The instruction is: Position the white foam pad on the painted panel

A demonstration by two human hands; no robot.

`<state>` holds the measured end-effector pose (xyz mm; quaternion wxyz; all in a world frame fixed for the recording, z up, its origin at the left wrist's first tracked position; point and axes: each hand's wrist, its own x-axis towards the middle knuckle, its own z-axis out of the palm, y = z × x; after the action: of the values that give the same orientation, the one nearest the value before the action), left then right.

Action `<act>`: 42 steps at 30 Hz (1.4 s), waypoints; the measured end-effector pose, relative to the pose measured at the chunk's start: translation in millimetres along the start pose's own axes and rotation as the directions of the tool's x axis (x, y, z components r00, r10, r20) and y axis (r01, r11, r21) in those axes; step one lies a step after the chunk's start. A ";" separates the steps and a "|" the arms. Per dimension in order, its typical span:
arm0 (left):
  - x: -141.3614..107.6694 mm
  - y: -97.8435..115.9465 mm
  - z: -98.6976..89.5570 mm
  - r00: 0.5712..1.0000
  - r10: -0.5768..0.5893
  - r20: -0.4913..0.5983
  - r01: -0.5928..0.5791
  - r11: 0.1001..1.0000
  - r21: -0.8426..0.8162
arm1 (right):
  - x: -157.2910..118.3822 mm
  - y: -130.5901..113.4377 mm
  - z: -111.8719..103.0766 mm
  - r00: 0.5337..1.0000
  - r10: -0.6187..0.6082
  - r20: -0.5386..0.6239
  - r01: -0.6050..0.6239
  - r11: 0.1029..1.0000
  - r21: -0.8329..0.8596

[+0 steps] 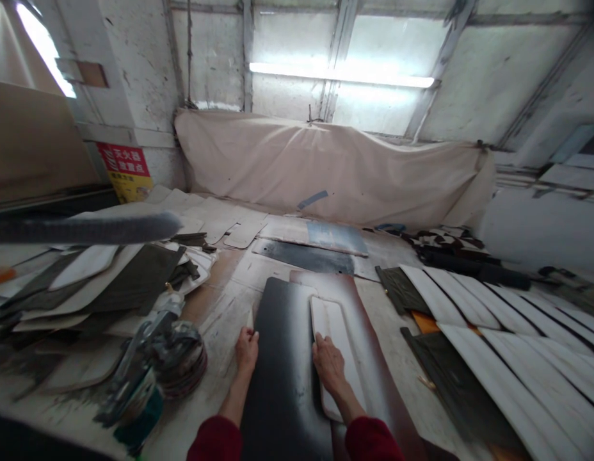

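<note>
A workshop with whitewashed walls; a lit tube light (342, 75) runs across panelled windows, and a beige cloth (326, 163) hangs below them, behind a stained, cluttered worktop (220, 326). In the middle, near me, a long pale panel (342, 326) with rounded corners lies lengthwise, across the meeting edges of a black board (278, 339) and a reddish-brown board (376, 358). Both boards have a whitish haze beside the panel.

My right hand (328, 362) is on the panel, back upward, fingers loosely bent and not clenched, with the fingertips near its left edge. My left hand (248, 347), just beside the left edge of the black board, is pinched closed on a thin pale piece (250, 317) that shows past the fingertips. Both my sleeves are dark red.

Left of that hand stands a blurred metal tool (157, 333) with a dark green lower part. Beyond it are piled pale and dark olive pieces (109, 278). To my right, pale strips (498, 358) lie in overlapping rows with dark olive fabric (448, 371) at their near ends. Farther back lies a flat dark slab (306, 255). A red and yellow sign (125, 168) is at the far left wall.
</note>
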<state>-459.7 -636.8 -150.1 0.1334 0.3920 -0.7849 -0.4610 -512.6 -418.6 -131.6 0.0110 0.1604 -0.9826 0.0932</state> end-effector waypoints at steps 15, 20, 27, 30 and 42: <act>3.4 -7.0 0.7 0.998 -0.031 0.048 0.032 0.999 -0.021 | -0.2 -6.4 -3.9 0.999 0.036 0.027 -0.038 0.996 0.081; 8.7 -9.7 -0.2 0.997 -0.052 0.060 0.054 0.998 -0.031 | -2.4 1.8 2.2 0.998 0.021 0.061 -0.029 0.991 0.128; 3.9 -3.9 2.5 0.998 -0.060 -0.013 0.059 0.997 -0.045 | 2.8 24.0 2.4 0.997 0.001 0.078 -0.024 0.958 0.286; -3.1 -0.8 3.8 0.997 -0.045 -0.060 0.040 0.996 -0.079 | -0.5 34.9 -5.4 0.994 -0.041 0.100 -0.001 0.920 0.391; -7.1 -0.6 -5.1 0.985 0.170 0.033 -0.170 0.985 -0.008 | -83.2 72.4 -24.8 0.943 -0.300 0.140 0.226 0.892 0.391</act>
<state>-451.8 -634.9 -146.8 0.1601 0.3155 -0.8165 -0.4563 -456.9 -320.5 -124.6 -0.1040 0.3002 -0.9126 0.2575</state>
